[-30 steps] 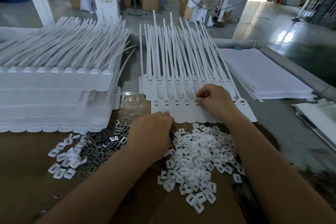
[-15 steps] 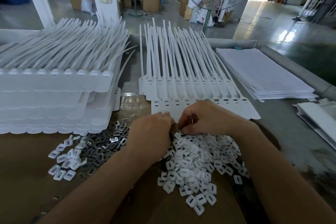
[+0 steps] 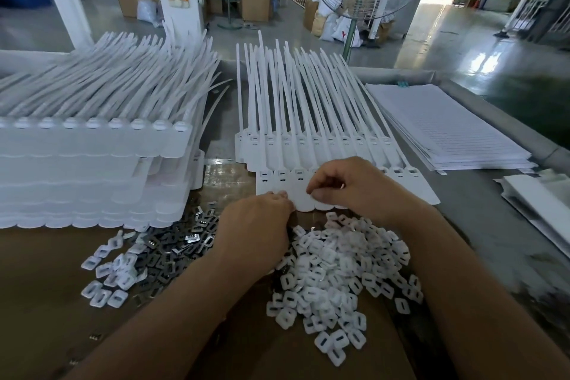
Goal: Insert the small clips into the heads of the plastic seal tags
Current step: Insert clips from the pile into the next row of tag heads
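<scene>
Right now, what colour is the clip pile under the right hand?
White clip pile, clearest in the head view.

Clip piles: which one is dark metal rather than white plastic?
The left pile, beside the left hand; the right pile is all white.

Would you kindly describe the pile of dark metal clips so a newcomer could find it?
Start at the tall stack of white seal tags on the left. At its near edge, left of the left hand, lies the pile of dark metal clips. Unlike the white plastic pieces nearby, these are grey and shiny.
</scene>
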### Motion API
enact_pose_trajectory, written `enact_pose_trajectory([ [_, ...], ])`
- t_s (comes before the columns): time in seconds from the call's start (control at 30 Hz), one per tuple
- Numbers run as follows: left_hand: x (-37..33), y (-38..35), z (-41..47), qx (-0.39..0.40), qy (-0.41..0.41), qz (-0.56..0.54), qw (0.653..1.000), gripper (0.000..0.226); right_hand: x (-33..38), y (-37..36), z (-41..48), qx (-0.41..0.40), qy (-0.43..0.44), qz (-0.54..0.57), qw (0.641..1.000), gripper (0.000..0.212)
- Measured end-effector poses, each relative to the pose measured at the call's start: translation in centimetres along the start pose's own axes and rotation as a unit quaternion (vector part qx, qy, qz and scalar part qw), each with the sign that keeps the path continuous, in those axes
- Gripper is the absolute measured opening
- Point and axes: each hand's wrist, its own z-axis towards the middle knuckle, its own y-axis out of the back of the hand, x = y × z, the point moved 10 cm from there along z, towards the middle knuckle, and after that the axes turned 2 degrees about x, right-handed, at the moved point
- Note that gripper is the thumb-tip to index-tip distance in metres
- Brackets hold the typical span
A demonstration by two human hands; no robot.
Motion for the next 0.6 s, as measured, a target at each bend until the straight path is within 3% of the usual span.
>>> enact_pose_trajectory([
  [0.1,0.1,-0.1,0.0,0.002,0.004,-0.006,1.0,0.04,-1.0,2.2,-0.1,-0.081,-0.02,0.019,0.996,0.009],
  [0.33,0.3,-0.3,0.1,0.009,0.007,-0.006,1.0,0.04,-4.9,7.5,-1.2,-0.272,-0.074,0.08,0.956,0.017],
  [0.5,0.4,-0.2,0.2,0.017,0.007,-0.01,1.0,0.043,-6.7,7.4,-1.0,-0.282,-0.106,0.101,0.948,0.019],
  [0.6,0.4,0.0,0.1,0.016,0.003,-0.005,1.0,0.041,-6.8,6.7,-0.3,-0.259,-0.115,0.038,0.958,0.014],
])
